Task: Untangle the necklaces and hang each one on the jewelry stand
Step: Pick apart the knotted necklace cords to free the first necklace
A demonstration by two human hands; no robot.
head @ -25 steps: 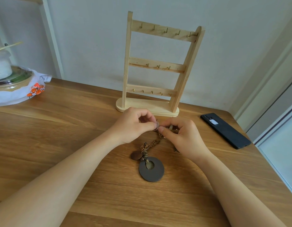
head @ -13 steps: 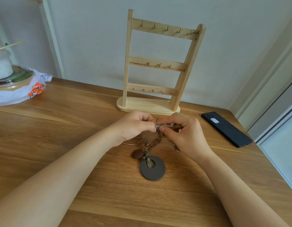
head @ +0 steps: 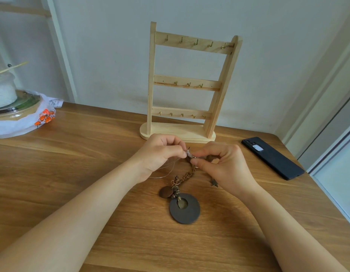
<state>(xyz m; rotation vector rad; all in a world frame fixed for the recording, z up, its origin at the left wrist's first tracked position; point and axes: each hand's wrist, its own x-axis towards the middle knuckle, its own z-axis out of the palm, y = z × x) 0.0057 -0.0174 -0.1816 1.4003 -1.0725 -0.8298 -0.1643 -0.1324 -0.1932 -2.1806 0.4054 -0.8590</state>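
A tangle of necklaces lies on the wooden table (head: 72, 173) in front of me. Its brown braided cord (head: 186, 175) runs down to a dark round disc pendant (head: 185, 208) and a small brown wooden bead (head: 165, 192). A thin clear strand (head: 166, 169) loops under my left hand. My left hand (head: 160, 154) and my right hand (head: 223, 165) both pinch the knot (head: 189, 154) at the top of the cord, fingertips almost touching. The wooden jewelry stand (head: 189, 83) stands upright behind, its three rows of brass hooks bare.
A black phone (head: 272, 158) lies at the right, near the table's right edge. At the far left sits a plastic bag (head: 29, 122) with a lidded container and a white jar on it. A small dark star charm (head: 214, 182) lies by my right wrist.
Both hands stay pinched on the knot and shift only slightly. The clear strand now shows below my left hand.
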